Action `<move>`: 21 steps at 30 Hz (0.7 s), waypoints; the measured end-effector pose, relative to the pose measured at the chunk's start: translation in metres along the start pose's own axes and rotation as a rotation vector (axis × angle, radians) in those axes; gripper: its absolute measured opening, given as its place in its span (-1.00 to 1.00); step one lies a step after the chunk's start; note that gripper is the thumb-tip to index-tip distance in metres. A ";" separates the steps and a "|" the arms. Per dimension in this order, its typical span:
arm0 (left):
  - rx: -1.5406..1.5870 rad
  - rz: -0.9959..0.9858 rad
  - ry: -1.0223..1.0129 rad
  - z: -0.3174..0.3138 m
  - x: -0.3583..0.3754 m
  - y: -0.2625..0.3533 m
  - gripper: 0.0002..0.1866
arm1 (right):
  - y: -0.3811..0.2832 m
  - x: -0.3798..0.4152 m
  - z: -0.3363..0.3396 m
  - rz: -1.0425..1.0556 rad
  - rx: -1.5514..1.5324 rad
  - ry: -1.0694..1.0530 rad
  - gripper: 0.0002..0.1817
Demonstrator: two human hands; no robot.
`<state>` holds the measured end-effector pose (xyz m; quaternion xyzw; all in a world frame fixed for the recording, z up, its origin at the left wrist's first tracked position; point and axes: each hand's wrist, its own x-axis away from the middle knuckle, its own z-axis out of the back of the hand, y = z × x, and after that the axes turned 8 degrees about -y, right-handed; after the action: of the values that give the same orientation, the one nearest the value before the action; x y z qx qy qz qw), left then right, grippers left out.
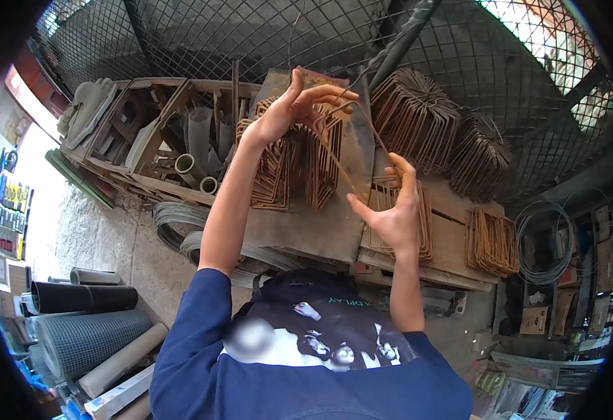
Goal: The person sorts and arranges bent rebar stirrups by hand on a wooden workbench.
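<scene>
1. A rusty frame (pixel 337 163) of bent rod is in the air above the table (pixel 303 232), between the person's two hands.
2. Its long axis slants: the bent end points away from the person, up by the left hand (pixel 298 113), and the long sides run down and rightward to the right hand (pixel 392 210).
3. The left fingers bend over the far end, the thumb raised apart from them; how firmly they close on the rod, one cannot tell.
4. The right thumb and fingers are wide apart, the thumb near one long side, the fingertips by the other.
5. Behind the frame, a stack (pixel 271 171) of similar pieces stands on the table; a bundle (pixel 492 241) lies farther right.
6. A crate (pixel 159 133) with tubes sits left of the stack, below the mesh (pixel 201 35).
</scene>
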<state>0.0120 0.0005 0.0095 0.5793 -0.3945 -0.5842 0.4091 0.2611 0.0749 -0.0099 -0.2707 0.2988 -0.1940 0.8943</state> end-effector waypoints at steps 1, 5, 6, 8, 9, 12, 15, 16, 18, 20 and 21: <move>0.002 0.014 -0.024 0.005 0.000 -0.008 0.04 | 0.003 0.004 -0.006 0.003 -0.020 0.022 -0.07; -0.041 0.066 -0.023 0.012 -0.001 -0.016 0.04 | 0.007 0.009 -0.016 -0.013 -0.061 0.070 -0.09; -0.038 0.074 -0.027 0.012 -0.001 -0.015 0.04 | 0.006 0.009 -0.017 -0.042 -0.072 0.081 -0.09; -0.030 0.021 -0.091 0.010 -0.002 -0.011 0.03 | 0.005 0.010 -0.019 -0.065 -0.081 0.068 -0.09; -0.023 0.084 -0.025 0.006 0.001 -0.004 0.02 | 0.005 0.010 -0.021 -0.081 -0.088 0.053 -0.08; -0.145 0.062 -0.084 0.010 0.000 -0.003 0.12 | 0.010 0.013 -0.030 -0.082 -0.128 0.049 -0.07; -0.199 -0.047 -0.030 0.004 -0.005 -0.006 0.10 | 0.022 0.019 -0.042 -0.080 -0.070 0.050 -0.05; -0.187 -0.097 0.036 0.002 -0.006 -0.005 0.08 | 0.027 0.022 -0.049 -0.082 -0.071 0.048 -0.05; -0.160 -0.084 -0.029 0.002 -0.006 -0.003 0.09 | 0.041 0.029 -0.067 0.008 -0.128 0.150 -0.02; -0.129 -0.072 -0.097 0.004 -0.005 -0.003 0.11 | 0.052 0.035 -0.083 -0.009 -0.105 0.104 0.01; -0.118 -0.032 -0.147 0.007 -0.004 -0.004 0.11 | 0.055 0.038 -0.090 -0.024 -0.082 0.061 0.04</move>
<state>0.0049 0.0062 0.0073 0.5158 -0.3790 -0.6540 0.4032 0.2420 0.0657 -0.1199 -0.3046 0.3305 -0.2006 0.8705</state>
